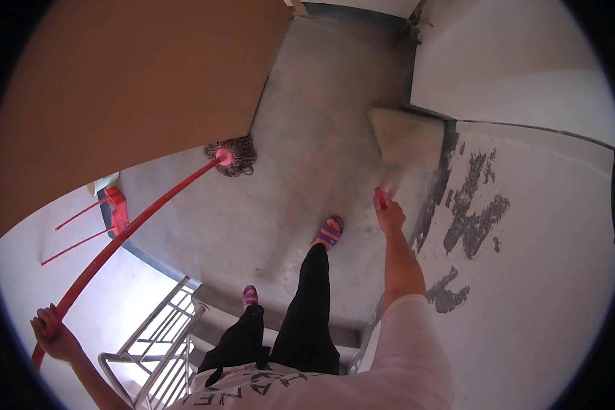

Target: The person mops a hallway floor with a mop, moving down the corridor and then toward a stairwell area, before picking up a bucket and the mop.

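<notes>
My left hand [59,335], low at the far left, is wrapped around the upper part of a long red mop handle [128,230]. The handle slants away to a pink socket and a mop head of dark, stringy strands [241,156], which rests on the concrete floor beside the brown panel's lower edge. My right hand [391,216] is stretched forward on the right, closed on a small red handle [381,198]. A pinkish blur lies just beyond that handle, so what it belongs to cannot be made out.
A large brown panel [148,77] fills the upper left. Red long-handled dustpans [117,210] stand against the left wall. Metal stair railing [154,343] and a step edge [282,320] lie near my feet. A raised slab [410,136] adjoins the right wall [533,205], where paint peels.
</notes>
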Action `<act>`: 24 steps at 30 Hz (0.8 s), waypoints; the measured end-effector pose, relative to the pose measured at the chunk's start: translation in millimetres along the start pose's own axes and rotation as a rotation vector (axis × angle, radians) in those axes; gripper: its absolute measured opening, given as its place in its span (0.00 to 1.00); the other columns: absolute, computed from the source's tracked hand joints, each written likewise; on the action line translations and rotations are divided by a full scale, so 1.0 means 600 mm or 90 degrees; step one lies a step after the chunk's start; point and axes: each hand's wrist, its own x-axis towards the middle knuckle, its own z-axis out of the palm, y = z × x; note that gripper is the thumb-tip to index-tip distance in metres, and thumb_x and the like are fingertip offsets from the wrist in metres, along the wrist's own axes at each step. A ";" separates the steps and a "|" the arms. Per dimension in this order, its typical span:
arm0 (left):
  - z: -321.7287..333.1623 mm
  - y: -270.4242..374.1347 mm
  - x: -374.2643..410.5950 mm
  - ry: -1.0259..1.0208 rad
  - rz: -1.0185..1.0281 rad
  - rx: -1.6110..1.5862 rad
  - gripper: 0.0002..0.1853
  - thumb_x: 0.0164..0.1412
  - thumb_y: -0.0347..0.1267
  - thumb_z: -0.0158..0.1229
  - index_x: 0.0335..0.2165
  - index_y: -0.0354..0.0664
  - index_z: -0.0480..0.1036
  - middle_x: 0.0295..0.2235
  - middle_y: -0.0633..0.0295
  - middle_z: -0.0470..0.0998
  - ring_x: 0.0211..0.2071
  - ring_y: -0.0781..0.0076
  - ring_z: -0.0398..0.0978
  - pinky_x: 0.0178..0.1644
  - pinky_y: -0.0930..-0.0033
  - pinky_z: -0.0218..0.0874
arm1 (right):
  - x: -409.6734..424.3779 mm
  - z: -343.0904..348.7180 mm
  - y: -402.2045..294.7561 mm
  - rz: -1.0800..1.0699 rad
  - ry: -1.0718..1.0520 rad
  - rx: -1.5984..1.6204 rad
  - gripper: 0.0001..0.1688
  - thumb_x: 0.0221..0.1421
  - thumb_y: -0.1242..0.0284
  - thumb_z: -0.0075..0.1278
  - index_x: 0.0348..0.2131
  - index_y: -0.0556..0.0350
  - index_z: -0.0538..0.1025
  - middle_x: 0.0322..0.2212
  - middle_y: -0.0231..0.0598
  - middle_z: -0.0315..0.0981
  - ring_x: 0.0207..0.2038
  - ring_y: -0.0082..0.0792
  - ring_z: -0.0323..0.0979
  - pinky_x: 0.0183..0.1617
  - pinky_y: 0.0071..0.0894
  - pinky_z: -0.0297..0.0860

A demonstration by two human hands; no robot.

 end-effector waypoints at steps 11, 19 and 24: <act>-0.010 -0.022 -0.041 0.000 0.062 -0.007 0.17 0.61 0.33 0.36 0.17 0.47 0.46 0.17 0.64 0.54 0.20 0.74 0.51 0.39 0.65 0.53 | -0.127 -0.032 0.040 0.190 -0.134 0.036 0.24 0.38 0.58 0.55 0.36 0.48 0.72 0.29 0.41 0.68 0.31 0.39 0.68 0.34 0.41 0.65; -0.110 -0.066 -0.075 -0.003 0.116 0.031 0.17 0.61 0.34 0.37 0.16 0.44 0.51 0.17 0.59 0.63 0.19 0.72 0.61 0.35 0.64 0.60 | -0.311 -0.071 0.041 0.386 -0.304 0.552 0.13 0.39 0.64 0.56 0.22 0.49 0.69 0.18 0.32 0.65 0.18 0.29 0.66 0.29 0.37 0.65; -0.217 -0.122 -0.058 0.050 0.032 -0.071 0.10 0.58 0.31 0.44 0.21 0.39 0.61 0.19 0.61 0.67 0.25 0.72 0.67 0.38 0.66 0.61 | -0.456 -0.048 -0.033 0.375 -0.400 0.720 0.11 0.43 0.68 0.50 0.14 0.49 0.68 0.13 0.33 0.66 0.19 0.32 0.67 0.32 0.37 0.66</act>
